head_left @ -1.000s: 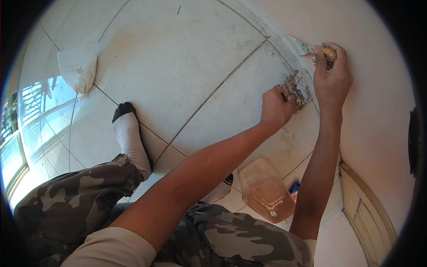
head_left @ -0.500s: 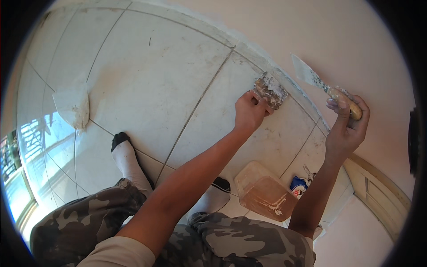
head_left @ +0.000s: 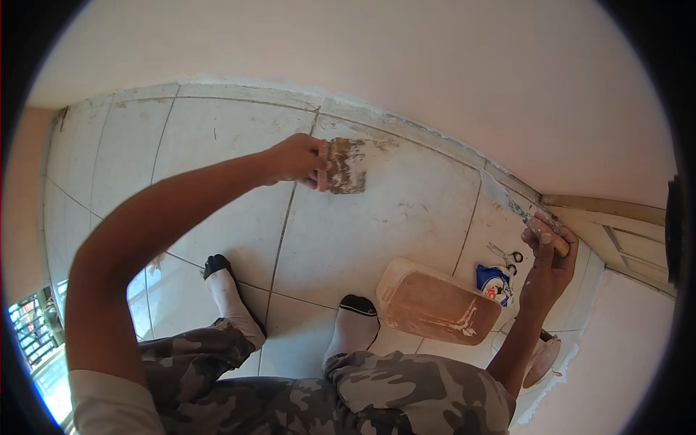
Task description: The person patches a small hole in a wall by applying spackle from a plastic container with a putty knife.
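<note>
My left hand (head_left: 301,161) is closed on the pinkish handle of a wide, plaster-smeared scraper (head_left: 346,167), above the white tiled floor (head_left: 362,239) at centre. At the right, my right hand (head_left: 547,250) grips the wooden handle of a putty knife (head_left: 507,199), its blade beside the tiled skirting at the foot of the pink wall (head_left: 507,87). Below lies a tan plastic container (head_left: 428,297) with white smears inside. Beside it are a blue-and-white packet (head_left: 491,283) and a small metal tool (head_left: 505,255).
My socked feet (head_left: 228,297) stand on the tiles. A beige door (head_left: 609,232) is at the right. A round pot (head_left: 540,359) sits partly behind my right forearm. A barred window (head_left: 32,333) shows at the lower left.
My left hand and scraper have moved left, away from the wall's foot. My right hand has moved down with the putty knife. The view has shifted, showing more wall.
</note>
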Motion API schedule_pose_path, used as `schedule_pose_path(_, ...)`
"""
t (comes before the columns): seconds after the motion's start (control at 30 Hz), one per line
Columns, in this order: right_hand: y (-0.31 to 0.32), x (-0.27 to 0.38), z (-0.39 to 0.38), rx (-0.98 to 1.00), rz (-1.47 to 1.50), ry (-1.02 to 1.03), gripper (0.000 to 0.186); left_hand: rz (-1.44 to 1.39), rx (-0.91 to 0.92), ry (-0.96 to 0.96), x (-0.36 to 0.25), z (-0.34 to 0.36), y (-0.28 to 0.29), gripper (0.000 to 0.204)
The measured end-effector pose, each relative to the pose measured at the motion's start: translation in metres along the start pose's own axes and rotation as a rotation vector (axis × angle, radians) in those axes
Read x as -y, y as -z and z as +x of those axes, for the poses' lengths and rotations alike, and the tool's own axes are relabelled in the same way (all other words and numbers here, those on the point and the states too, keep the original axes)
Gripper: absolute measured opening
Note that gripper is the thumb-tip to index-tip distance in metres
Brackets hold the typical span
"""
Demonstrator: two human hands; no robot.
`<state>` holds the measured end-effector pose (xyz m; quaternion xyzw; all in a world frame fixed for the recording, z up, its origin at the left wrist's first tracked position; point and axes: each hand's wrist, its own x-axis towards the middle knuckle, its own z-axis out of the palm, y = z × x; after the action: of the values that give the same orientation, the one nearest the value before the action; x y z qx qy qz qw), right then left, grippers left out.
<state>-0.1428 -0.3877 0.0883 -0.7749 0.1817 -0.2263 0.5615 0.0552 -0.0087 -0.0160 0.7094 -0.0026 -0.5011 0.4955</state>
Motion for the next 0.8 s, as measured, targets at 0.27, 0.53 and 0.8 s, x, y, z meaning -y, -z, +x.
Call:
schedule_pose_path(0.27,0.022,0.012,-0.029,-0.139,0.142,-0.019,0.028,0.164,-0.302,0.135,-0.065,-0.128,0.077,0.017)
schedule_pose_path(0.53,-0.003,0.013,-0.072,0.025,-0.054,-0.066,0.021,-0.098,-0.297,-0.048,0.010,-0.112,0.031,0.028)
schedule_pose_path(0.8,0.005,0.018,-0.101,-0.212,0.038,-0.130,0.018,-0.499,-0.205,-0.076,0.083,-0.050,-0.074,0.019)
